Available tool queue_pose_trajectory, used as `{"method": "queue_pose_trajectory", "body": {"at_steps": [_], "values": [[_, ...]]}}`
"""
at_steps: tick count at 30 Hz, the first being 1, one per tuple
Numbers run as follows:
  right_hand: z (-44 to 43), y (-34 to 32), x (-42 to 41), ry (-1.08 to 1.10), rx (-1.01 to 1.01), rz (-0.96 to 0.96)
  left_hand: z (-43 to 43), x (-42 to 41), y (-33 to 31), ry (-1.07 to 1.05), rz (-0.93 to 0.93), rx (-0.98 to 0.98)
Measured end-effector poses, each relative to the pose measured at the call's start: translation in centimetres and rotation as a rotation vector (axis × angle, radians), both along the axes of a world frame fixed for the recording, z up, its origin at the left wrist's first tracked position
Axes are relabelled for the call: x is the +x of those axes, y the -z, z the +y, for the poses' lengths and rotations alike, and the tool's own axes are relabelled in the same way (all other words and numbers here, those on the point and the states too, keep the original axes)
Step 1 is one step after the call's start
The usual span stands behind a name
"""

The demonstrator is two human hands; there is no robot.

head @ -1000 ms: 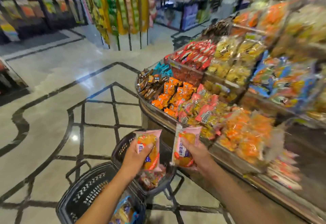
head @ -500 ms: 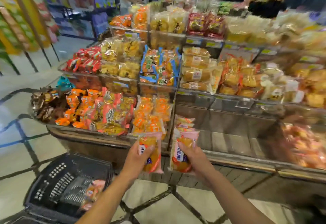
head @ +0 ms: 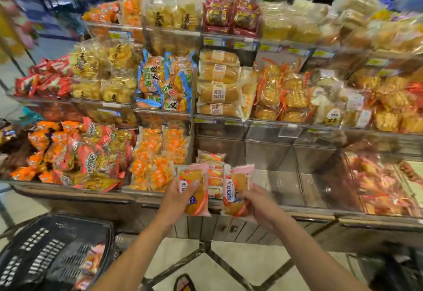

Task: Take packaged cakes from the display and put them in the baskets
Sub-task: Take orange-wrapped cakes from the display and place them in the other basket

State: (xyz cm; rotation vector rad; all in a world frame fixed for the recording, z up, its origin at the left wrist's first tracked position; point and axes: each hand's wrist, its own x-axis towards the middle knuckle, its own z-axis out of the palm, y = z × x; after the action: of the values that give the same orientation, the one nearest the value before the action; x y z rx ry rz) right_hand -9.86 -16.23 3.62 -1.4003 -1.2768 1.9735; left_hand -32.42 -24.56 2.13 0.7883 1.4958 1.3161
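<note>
My left hand [head: 177, 197] grips one packaged cake [head: 198, 193], a golden cake in a pink-edged wrapper. My right hand [head: 254, 201] grips a second packaged cake [head: 235, 187] of the same kind. Both are held upright side by side at the front edge of the display's lowest tier. Right behind them a short stack of the same cakes [head: 211, 167] lies in a clear bin. A black plastic basket [head: 45, 251] stands on the floor at the lower left, with a pink-wrapped cake [head: 95, 258] lying inside it.
The tiered display [head: 263, 126] is filled with bagged breads and snacks. Clear bins [head: 286, 176] to the right of the cake stack hold nothing. A dark object [head: 393, 270] sits on the floor at lower right. People stand behind the display at the top.
The view has swung right from the baskets on the floor to face the display. Both hands keep their cakes and have come up close to the stack in the bin.
</note>
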Motion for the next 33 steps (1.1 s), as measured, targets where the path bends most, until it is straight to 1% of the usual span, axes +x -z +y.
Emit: {"method": "queue_pose_trajectory", "body": {"at_steps": [5,9,11,13,19,23,26,28,33], "values": [[7.5,0.8,-2.5,-0.125,0.238,-0.287,4.4,-3.3,0.7,-0.059,0.007,-0.004],[13.4,1.5,-5.1,-0.269,0.559,-0.56,6.9,-5.4,1.0,-0.095,0.029,-0.016],[16.0,2.3,-6.3,-0.332,0.661,-0.684,7.6,-6.3,1.1,-0.11,0.044,-0.035],[18.5,3.6,-7.5,-0.394,0.722,-0.763,8.2,-7.0,1.5,-0.142,0.041,-0.039],[24.4,7.0,-11.0,-0.589,0.959,-0.902,9.4,-8.2,2.7,-0.213,0.003,-0.077],[26.7,9.7,-12.9,-0.658,0.984,-0.985,10.1,-8.7,3.3,-0.3,-0.023,-0.099],[27.6,11.9,-13.9,-0.683,0.955,-0.975,10.6,-8.9,3.9,-0.338,-0.035,-0.108],[28.0,13.2,-14.4,-0.712,0.991,-0.983,11.1,-8.9,4.0,-0.364,-0.025,-0.12],[28.9,14.6,-15.4,-0.765,1.053,-1.114,12.0,-8.7,4.3,-0.424,-0.044,-0.148]]}}
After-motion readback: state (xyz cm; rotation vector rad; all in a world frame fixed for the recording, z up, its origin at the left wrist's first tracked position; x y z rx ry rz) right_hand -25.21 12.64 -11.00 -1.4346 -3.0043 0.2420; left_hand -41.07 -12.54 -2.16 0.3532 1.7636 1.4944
